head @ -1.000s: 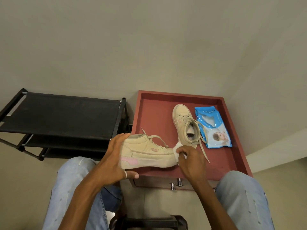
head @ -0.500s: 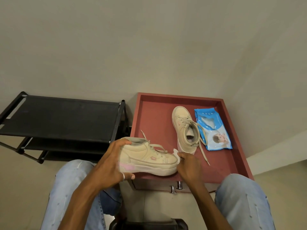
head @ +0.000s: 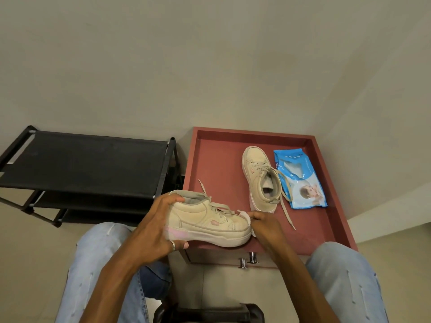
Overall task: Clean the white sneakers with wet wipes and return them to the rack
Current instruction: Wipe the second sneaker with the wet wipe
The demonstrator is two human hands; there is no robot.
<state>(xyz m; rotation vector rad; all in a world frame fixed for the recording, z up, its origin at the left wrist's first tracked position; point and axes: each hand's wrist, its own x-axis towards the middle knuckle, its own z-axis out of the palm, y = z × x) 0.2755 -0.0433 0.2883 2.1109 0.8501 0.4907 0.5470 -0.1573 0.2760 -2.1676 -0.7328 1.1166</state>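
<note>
My left hand [head: 155, 226] grips the heel of a cream-white sneaker [head: 210, 219] with pink marks, held sideways above the front edge of the red table [head: 217, 164], toe pointing right. My right hand [head: 264, 226] pinches a white wet wipe [head: 246, 217] against the sneaker's toe. The second sneaker [head: 258, 180] lies on the table, toe pointing away, laces loose. A blue pack of wet wipes [head: 300, 180] lies just right of it. The black shoe rack [head: 81, 164] stands to the left with nothing on its top shelf.
The red table has a raised rim and a drawer with two metal knobs [head: 248, 259] at its front. My knees in light jeans [head: 342, 276] flank the table. A beige wall rises behind the rack and table.
The held sneaker has tipped more upright and shifted slightly down and left. My right hand with the wipe has moved from the sneaker's upper toe area down to the toe's front edge.
</note>
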